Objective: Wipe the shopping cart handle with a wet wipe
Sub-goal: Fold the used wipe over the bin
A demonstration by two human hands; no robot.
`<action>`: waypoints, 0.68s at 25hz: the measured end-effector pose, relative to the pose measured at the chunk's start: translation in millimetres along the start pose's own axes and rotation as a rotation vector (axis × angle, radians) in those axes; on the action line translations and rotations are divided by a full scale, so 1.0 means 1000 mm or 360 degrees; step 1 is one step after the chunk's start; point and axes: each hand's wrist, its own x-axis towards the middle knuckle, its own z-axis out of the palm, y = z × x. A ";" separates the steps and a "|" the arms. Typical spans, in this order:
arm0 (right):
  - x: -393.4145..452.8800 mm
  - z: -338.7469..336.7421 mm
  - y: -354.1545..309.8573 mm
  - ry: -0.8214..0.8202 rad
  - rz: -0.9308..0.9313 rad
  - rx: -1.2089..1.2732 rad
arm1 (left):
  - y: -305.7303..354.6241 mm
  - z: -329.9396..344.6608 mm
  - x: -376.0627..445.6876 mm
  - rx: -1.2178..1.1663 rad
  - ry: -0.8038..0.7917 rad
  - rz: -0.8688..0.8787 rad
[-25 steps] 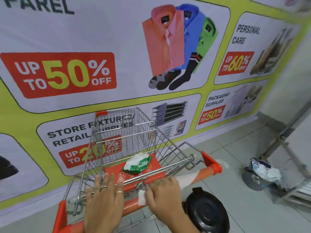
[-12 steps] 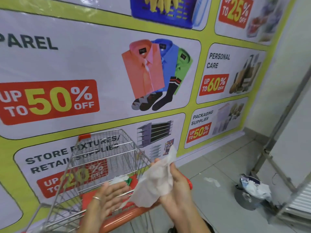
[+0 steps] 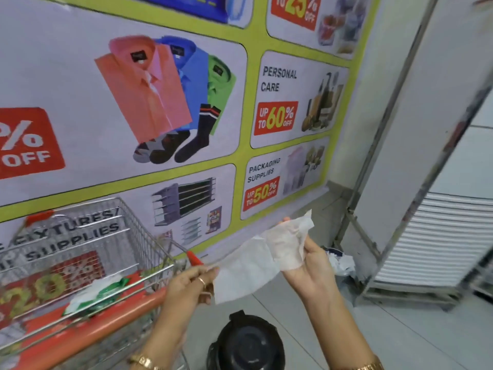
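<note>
Where both hands [image 3: 256,273] pinch its corners, thin crumpled white wet wipe [image 3: 262,259].

Both forearms come up from the bottom edge of the view, bare to the wrist, and the hands are raised apart in front of the body. The left hand [image 3: 190,284] sits lower and nearer the middle; its fingers curl inward, with the thumb and forefinger pinching the lower left corner of the wet wipe [image 3: 262,259]. A ring shows on one finger (a gold-coloured band circles that wrist too). The right hand [image 3: 306,265] is higher and further right, palm turned toward the camera, fingers upright behind the sheet and partly hidden by it, gripping its upper end. A gold-coloured band circles the right wrist as well.
</note>
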 end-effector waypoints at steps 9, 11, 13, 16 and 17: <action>0.022 -0.089 -0.040 0.0372 -0.0016 -0.0149 | -0.044 0.045 0.026 0.0240 -0.0100 -0.0140; 0.025 -0.111 -0.038 0.0491 -0.0037 -0.0119 | -0.059 0.051 0.039 0.0284 -0.0099 -0.0178; 0.029 -0.134 -0.039 0.0666 -0.0083 0.0002 | -0.073 0.056 0.054 0.0344 -0.0094 -0.0218; 0.047 -0.162 -0.049 0.0863 -0.0084 0.0125 | -0.096 0.062 0.082 0.0455 -0.0144 -0.0264; 0.055 -0.170 -0.051 0.0921 -0.0071 0.0126 | -0.107 0.062 0.093 0.0503 -0.0154 -0.0281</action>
